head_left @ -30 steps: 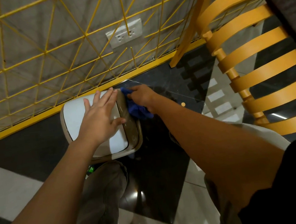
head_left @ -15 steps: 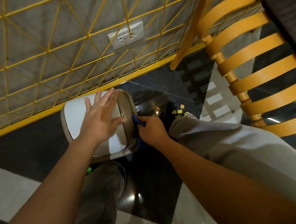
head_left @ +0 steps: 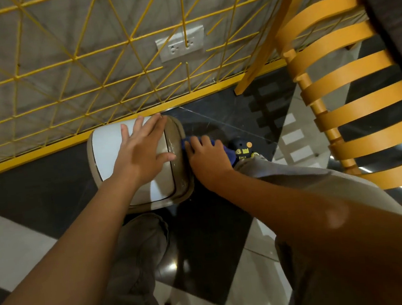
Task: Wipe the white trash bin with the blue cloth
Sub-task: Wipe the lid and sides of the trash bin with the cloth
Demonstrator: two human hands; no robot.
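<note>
left hand (head_left: 142,149): i see it flat, fingers spread, on the smooth bin lid (head_left: 110,149)
right hand (head_left: 206,158): curled, gripping the crumpled blue cloth (head_left: 228,153) against the bin's rounded side

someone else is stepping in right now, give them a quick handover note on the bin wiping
Left hand: flat and open on the white lid of the trash bin, steadying it.
Right hand: closed on the blue cloth, pressing it against the bin's right side, just below the tan rim.
The bin stands on the dark floor tile against the yellow wall grille, with the yellow chair to the right.
Done: cannot tell how much is clean; the right side is being wiped.
Left: probably the lid, rim and other sides.
</note>
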